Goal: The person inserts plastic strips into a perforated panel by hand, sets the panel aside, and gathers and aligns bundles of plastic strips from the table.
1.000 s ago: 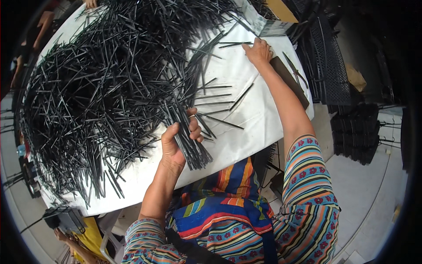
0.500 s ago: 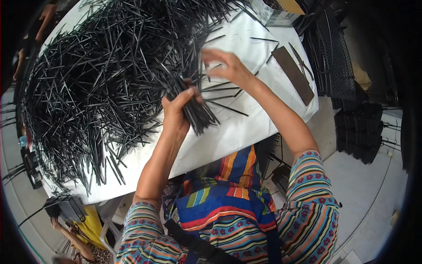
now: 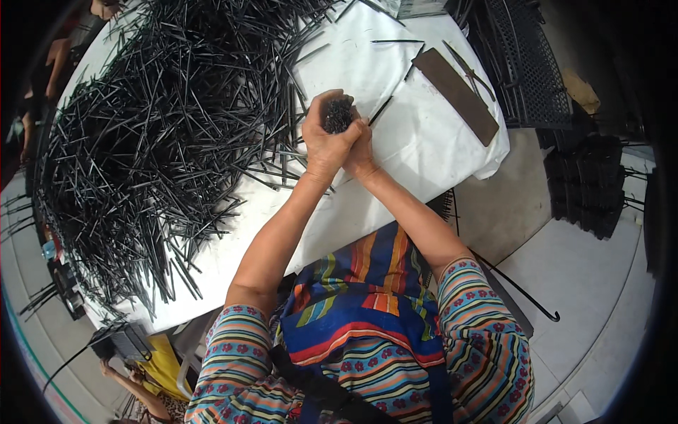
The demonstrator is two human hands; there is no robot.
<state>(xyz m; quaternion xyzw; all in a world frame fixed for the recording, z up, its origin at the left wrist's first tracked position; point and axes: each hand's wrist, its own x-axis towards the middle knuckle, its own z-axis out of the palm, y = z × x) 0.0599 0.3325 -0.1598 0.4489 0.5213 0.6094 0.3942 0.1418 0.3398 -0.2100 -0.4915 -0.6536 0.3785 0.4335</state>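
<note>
Both my hands are cupped round a tight bundle of thin black sticks [image 3: 338, 115], held upright so that its ends face up. My left hand [image 3: 323, 145] wraps the near and left side, thumb pointing right. Behind and to the right, my right hand [image 3: 361, 147] closes against the bundle and the left thumb; most of its fingers are hidden. Close by on the left spreads a large heap of loose black sticks [image 3: 176, 120] on the white-covered table [image 3: 332, 219].
A brown flat bar [image 3: 455, 97] lies at the table's right, beside a dark slim tool [image 3: 470, 71]. Black mesh panels [image 3: 526, 63] stand past the right edge. Stacked black pieces [image 3: 586, 187] are farther right. Another person's hand [image 3: 107, 367] shows at lower left.
My right hand has come in from the right and joined the left round the sticks. The bundle has turned from slanting to upright and moved up and right. Stray sticks nearby are fewer.
</note>
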